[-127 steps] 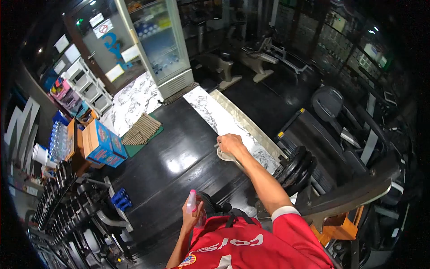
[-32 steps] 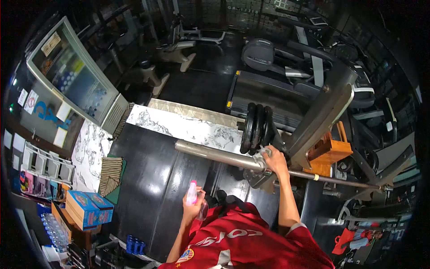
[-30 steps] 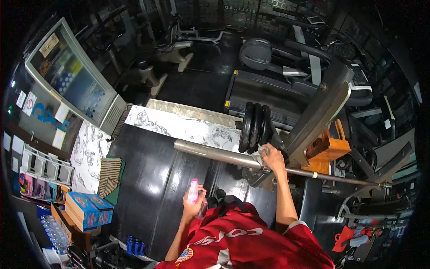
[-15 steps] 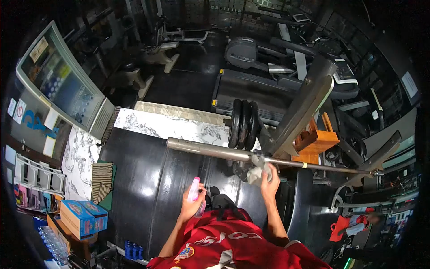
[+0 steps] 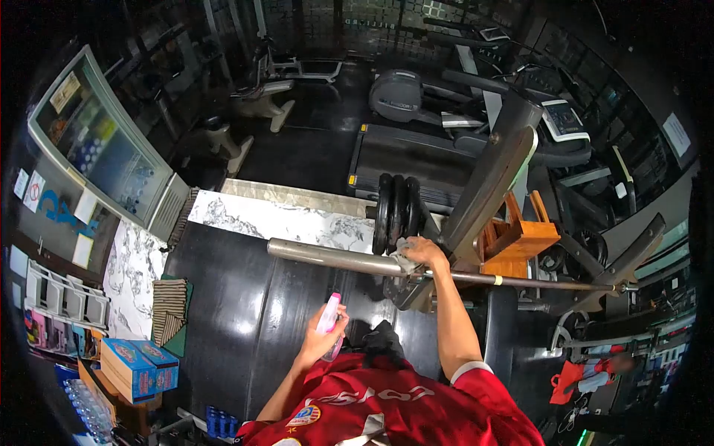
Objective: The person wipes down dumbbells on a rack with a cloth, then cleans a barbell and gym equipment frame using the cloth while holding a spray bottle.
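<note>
My left hand (image 5: pixel 321 338) is closed around a clear spray bottle (image 5: pixel 328 314) with a pink top, held low in front of my red shirt. Further right, my right hand (image 5: pixel 425 253) grips a grey cloth (image 5: pixel 406 255) and presses it on the barbell (image 5: pixel 335 256), where the thick end sleeve meets the thinner bar. Black weight plates (image 5: pixel 397 212) hang on the rack just behind that spot. The grey rack upright (image 5: pixel 494 175) rises right of my right hand.
A treadmill (image 5: pixel 409 163) and other exercise machines stand beyond the marble strip (image 5: pixel 282 217). To the left are a drinks fridge (image 5: pixel 111 145), a blue carton (image 5: pixel 139 369) and a striped mat (image 5: pixel 169 312). A wooden box (image 5: pixel 520 238) sits behind the bar.
My right hand and the cloth have come off the bar's front side and returned onto its top near the sleeve collar. The spray bottle stays in my left hand. The view has shifted slightly.
</note>
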The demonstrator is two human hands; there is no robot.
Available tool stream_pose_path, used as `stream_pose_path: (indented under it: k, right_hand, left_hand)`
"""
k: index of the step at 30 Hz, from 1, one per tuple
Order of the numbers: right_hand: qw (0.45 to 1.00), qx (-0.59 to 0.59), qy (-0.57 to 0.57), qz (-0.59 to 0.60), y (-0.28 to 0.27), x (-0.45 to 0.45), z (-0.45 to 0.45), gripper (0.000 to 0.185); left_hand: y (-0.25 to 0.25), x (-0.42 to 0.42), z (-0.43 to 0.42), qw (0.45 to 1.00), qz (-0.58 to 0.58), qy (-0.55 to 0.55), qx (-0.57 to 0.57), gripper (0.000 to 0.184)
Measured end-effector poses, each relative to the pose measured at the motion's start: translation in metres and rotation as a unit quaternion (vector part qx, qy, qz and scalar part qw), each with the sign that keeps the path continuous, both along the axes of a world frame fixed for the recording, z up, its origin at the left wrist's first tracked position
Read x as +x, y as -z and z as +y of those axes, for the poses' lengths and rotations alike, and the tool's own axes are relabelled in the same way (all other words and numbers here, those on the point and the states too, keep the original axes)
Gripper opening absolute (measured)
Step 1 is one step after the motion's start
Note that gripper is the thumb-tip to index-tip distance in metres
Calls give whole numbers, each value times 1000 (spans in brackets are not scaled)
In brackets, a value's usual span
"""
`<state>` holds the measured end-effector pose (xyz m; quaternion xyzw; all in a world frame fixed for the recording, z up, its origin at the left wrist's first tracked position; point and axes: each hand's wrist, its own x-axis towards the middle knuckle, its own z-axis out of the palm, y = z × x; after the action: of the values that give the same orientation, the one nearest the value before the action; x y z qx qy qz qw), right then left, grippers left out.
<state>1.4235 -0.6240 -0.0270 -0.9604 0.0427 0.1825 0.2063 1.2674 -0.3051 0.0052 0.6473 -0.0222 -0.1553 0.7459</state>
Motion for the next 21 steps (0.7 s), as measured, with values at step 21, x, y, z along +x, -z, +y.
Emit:
stream_pose_path:
  k: [21]
  right_hand:
    - [951,131,-22,-278,-51,-88,26,44]
  left_hand:
    - [-82,93,-96,987,-116,107,-42,47]
